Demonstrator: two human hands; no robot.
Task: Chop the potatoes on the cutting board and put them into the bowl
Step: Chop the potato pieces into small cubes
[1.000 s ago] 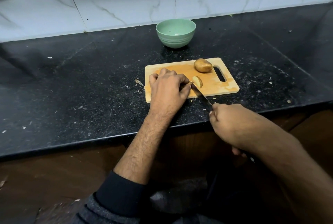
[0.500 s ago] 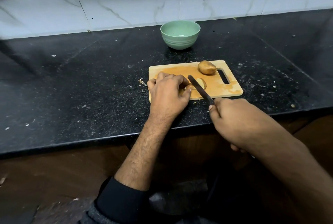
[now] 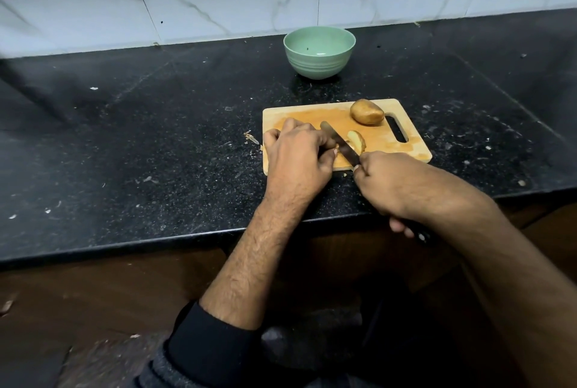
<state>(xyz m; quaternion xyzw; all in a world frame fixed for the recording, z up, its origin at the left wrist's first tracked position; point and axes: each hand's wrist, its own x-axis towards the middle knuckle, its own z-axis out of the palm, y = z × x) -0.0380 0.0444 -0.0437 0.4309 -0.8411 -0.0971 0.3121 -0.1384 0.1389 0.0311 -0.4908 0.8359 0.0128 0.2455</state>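
On the wooden cutting board his left hand curls over a cut potato piece, fingers pinning it. The right hand grips the knife, blade across that piece. A whole potato sits behind; the green bowl stands farther back on the counter.

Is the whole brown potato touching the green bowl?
Apart. The head view shows the whole brown potato lying on the wooden cutting board, with bare black countertop between it and the green bowl.
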